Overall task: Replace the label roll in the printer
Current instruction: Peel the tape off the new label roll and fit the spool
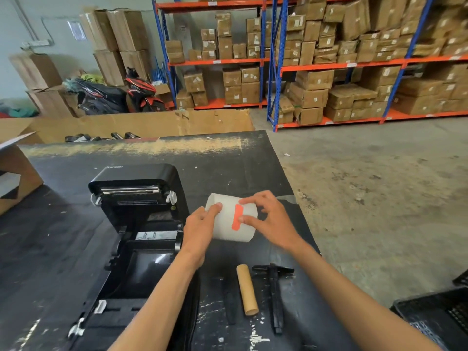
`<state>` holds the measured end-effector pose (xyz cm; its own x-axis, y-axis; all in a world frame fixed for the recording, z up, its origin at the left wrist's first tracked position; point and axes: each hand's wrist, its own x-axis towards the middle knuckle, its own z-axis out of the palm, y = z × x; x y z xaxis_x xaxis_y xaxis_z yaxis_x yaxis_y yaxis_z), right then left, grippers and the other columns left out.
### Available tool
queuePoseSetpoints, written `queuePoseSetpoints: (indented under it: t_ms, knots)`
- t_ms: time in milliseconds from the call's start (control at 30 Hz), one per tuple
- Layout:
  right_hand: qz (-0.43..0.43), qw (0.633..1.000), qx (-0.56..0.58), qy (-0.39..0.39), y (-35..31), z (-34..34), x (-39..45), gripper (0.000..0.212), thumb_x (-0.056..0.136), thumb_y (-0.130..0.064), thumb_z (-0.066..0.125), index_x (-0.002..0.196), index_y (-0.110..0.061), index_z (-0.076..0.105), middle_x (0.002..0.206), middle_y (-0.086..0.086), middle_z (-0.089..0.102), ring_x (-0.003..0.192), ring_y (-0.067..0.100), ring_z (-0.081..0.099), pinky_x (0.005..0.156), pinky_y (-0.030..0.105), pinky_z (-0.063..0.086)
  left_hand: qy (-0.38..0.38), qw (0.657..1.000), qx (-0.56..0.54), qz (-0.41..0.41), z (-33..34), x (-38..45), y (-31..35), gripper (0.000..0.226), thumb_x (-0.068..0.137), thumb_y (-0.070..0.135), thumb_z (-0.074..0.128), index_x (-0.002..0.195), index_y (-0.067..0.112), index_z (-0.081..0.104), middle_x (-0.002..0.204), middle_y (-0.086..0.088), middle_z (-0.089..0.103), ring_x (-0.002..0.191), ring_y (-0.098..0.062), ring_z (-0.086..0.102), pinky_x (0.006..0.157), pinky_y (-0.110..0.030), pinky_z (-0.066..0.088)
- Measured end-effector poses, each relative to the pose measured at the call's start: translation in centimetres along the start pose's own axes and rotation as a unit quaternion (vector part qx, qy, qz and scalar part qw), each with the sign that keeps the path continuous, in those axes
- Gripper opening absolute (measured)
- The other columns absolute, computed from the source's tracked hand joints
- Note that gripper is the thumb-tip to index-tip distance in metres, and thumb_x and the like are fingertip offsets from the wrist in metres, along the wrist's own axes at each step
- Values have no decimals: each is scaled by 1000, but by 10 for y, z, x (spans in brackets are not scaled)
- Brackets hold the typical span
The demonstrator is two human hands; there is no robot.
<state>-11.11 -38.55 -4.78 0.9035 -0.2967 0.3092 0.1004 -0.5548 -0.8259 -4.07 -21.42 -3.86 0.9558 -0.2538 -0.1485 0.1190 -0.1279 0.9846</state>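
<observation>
- Both hands grasp the white label roll [234, 219] above the worktop [228, 153]: left hand [200, 228] at its 9 o'clock end, right hand [269, 220] at 3 o'clock, fingertips on the orange sticker [237, 220].
- The printer [136, 224], lid open, sits at the roll's 9 o'clock.
- A cardboard core [247, 290] lies at 6 o'clock.

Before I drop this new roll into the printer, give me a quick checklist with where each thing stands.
1. Printer lid open: ok.
2. Roll bay empty: ok, as far as visible.
3. Old core out, lying on the table: ok.
4. Orange sticker off the roll: not ok, still stuck on.
5. Spindle through the roll: not ok, it lies on the table.
6. Grip: ok, left hand and right hand both hold the roll.
</observation>
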Motion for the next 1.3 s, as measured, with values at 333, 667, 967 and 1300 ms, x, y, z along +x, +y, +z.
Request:
queuePoseSetpoints:
  t_ms: [333,667,967,1300]
  knots:
    - [2,992,-125,24,-100,0,-36,26,74,-23,81,100,-24,78,107,-4,62,104,19,60,95,43,48,-58,984,-165,28,-29,-62,3,30,97,32,55,104,8,71,107,-23,71,86,-20,70,80,-47,57]
    - [66,982,-133,119,-141,31,-72,6,78,-29,77,74,-32,75,87,-7,62,97,22,58,87,39,48,-74,979,-164,96,-58,-97,-1,33,82,55,58,77,26,73,110,-21,61,97,-28,63,90,-60,50]
    - [47,963,-249,96,-166,54,-99,14,97,-21,54,86,-24,62,92,-16,59,107,19,49,96,41,33,-78,986,-134,58,-83,-110,-4,51,77,69,60,88,22,75,112,-17,69,104,-33,67,90,-57,55]
    - [-45,998,18,42,-166,58,-150,13,96,-9,60,89,-20,62,79,-17,58,74,1,51,71,18,40,-77,982,-172,-2,-103,-120,-1,33,95,41,56,93,13,73,99,-16,75,85,-25,70,77,-45,58]
